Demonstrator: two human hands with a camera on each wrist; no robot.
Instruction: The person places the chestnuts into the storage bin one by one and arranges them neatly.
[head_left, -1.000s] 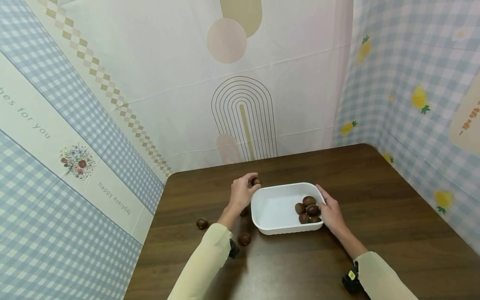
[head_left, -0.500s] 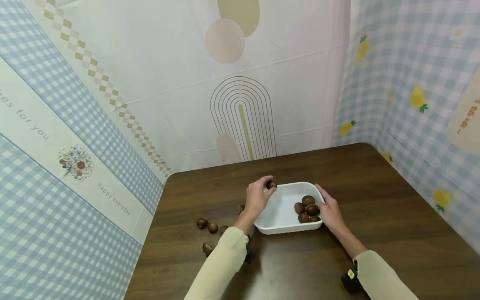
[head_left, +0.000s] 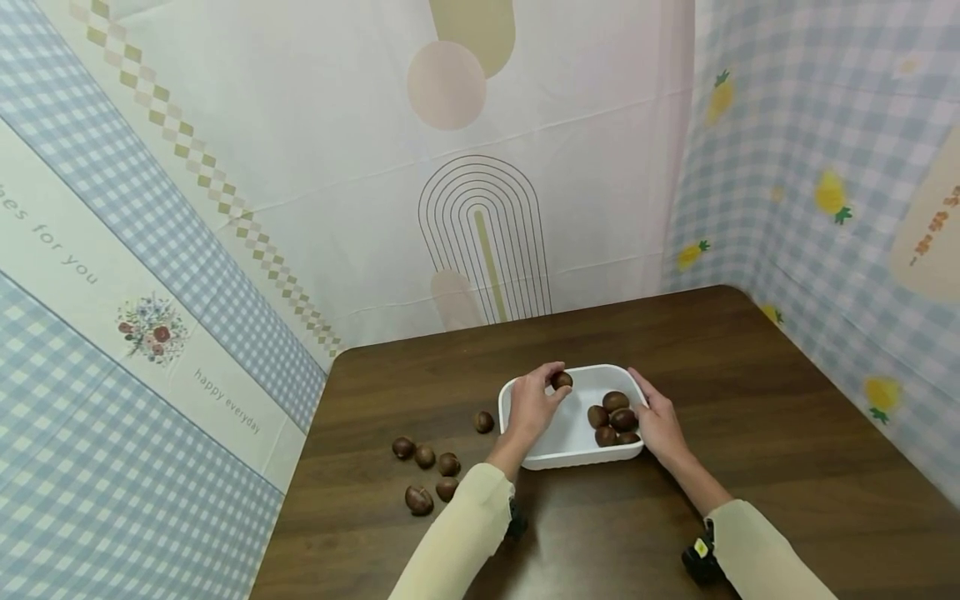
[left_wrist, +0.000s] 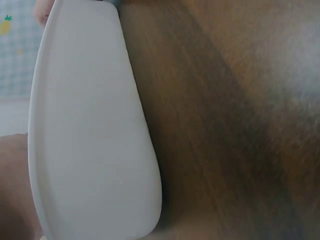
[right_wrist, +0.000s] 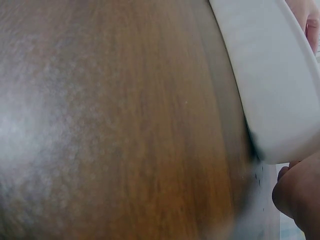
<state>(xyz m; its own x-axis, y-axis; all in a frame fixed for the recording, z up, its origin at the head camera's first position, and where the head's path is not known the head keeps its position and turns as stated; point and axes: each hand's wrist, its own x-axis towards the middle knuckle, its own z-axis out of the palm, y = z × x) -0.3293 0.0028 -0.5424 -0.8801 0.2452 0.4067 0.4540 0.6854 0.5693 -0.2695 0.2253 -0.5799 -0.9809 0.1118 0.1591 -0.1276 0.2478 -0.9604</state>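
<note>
A white rectangular dish [head_left: 570,459] sits on the table, with several brown chestnuts [head_left: 623,419] grouped at its right end. Between thumb and fingers, my left hand [head_left: 531,408] pinches one chestnut [head_left: 562,380] above the left half of the dish. My right hand [head_left: 663,425] grips the dish's right end, thumb over the rim. In the left wrist view the dish's outer wall [left_wrist: 95,120] hides most of the left hand. Part of the right hand [right_wrist: 300,195] shows at the dish's end in the right wrist view.
Left of the dish, several loose chestnuts [head_left: 424,456] lie on the dark wooden table [head_left: 600,533], one of them [head_left: 483,422] close to the dish's left wall. Patterned cloths [head_left: 345,200] hang behind the table and along both sides.
My left hand has carried its chestnut rightward from beside the dish's left rim to over its inside. Loose chestnuts behind the left arm have come into sight. The right hand keeps its grip.
</note>
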